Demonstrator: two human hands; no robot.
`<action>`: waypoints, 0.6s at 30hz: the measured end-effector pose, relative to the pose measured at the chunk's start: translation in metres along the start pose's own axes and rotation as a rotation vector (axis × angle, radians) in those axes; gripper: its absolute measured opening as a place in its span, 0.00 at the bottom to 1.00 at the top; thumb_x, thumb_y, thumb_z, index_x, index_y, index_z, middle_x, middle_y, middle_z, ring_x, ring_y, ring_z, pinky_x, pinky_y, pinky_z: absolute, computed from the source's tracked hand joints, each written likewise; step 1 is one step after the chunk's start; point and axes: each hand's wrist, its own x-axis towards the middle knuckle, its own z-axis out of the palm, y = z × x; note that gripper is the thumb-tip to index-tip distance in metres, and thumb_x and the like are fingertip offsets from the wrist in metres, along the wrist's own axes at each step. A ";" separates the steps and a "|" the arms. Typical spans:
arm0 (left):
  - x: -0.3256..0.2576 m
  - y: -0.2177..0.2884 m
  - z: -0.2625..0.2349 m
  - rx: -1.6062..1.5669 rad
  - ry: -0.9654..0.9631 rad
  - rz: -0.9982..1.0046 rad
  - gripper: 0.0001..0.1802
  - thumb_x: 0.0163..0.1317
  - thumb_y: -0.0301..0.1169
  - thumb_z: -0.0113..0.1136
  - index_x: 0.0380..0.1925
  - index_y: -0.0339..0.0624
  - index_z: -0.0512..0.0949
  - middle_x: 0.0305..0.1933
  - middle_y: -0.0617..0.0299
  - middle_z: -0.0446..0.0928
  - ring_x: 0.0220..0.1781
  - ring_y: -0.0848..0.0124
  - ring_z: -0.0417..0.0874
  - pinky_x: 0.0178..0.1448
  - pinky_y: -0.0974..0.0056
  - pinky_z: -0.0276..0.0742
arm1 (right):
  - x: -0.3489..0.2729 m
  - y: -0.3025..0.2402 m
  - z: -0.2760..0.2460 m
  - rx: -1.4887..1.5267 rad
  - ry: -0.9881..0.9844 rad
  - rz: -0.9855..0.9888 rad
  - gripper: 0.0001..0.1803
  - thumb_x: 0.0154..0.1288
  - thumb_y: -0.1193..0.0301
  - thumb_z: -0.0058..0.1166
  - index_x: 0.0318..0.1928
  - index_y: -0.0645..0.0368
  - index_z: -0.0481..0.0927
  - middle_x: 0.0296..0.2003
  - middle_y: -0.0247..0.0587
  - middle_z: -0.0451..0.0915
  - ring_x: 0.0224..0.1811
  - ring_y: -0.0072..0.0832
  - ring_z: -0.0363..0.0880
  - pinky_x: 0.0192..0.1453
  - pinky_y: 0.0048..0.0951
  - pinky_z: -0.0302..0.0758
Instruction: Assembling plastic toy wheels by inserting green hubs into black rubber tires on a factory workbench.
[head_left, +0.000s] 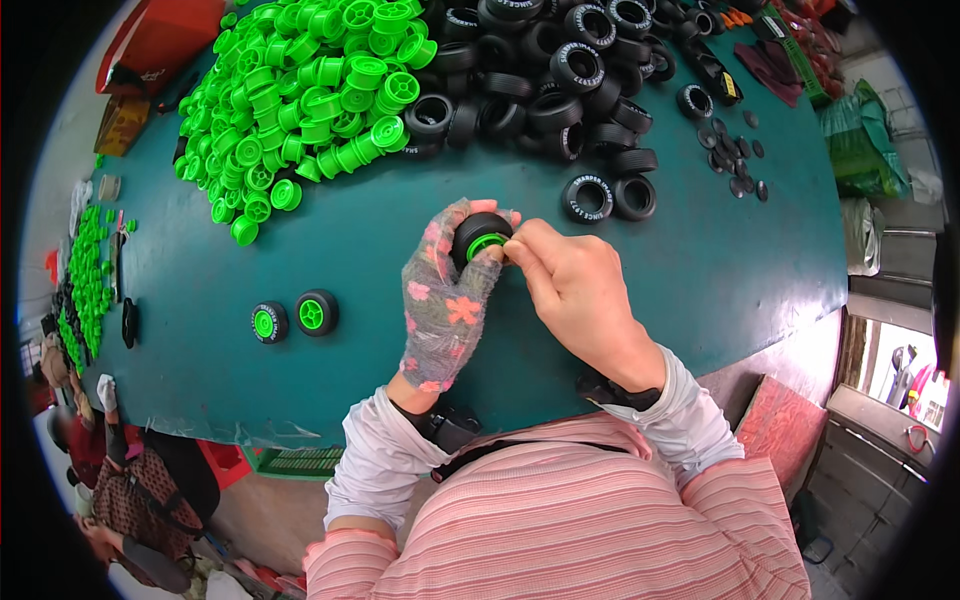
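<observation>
My left hand (436, 315), in a grey fingerless glove with pink flowers, is wrapped round a small toy wheel (468, 236). This wheel has a black rubber tyre with a bright green rim showing inside it. Bare, my right hand (590, 290) pinches at the wheel's right edge, thumb and forefinger pressed together by the green rim. The pinching fingertips partly hide that edge. To the left on the table lie two wheels with green rims fitted in black tyres, one wheel (317, 313) beside another wheel (268, 322).
A heap of green rims (300, 105) covers the table's far left, against a heap of black tyres (545, 85). Two loose tyres (587, 198) lie nearer me. Small dark discs (735, 160) are scattered at right. Other people (150, 490) are at the lower left.
</observation>
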 end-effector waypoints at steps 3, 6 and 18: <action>0.000 0.003 -0.004 0.074 0.009 -0.023 0.21 0.71 0.22 0.60 0.62 0.36 0.72 0.55 0.53 0.82 0.53 0.69 0.84 0.57 0.67 0.82 | 0.000 0.001 0.009 -0.127 0.133 -0.180 0.06 0.70 0.72 0.55 0.36 0.61 0.77 0.22 0.48 0.81 0.26 0.51 0.81 0.28 0.47 0.74; -0.001 0.002 -0.005 0.030 0.005 -0.089 0.20 0.71 0.24 0.60 0.61 0.35 0.72 0.53 0.54 0.83 0.50 0.70 0.85 0.55 0.67 0.84 | 0.001 0.002 0.007 -0.260 0.085 -0.226 0.04 0.68 0.74 0.55 0.37 0.62 0.76 0.24 0.45 0.83 0.27 0.48 0.83 0.29 0.45 0.76; -0.004 -0.013 -0.013 0.136 -0.106 -0.104 0.23 0.68 0.18 0.59 0.63 0.34 0.71 0.53 0.56 0.79 0.53 0.72 0.81 0.56 0.67 0.82 | -0.007 0.000 0.005 -0.496 -0.035 -0.298 0.06 0.64 0.74 0.57 0.38 0.57 0.74 0.30 0.39 0.84 0.28 0.37 0.85 0.27 0.38 0.76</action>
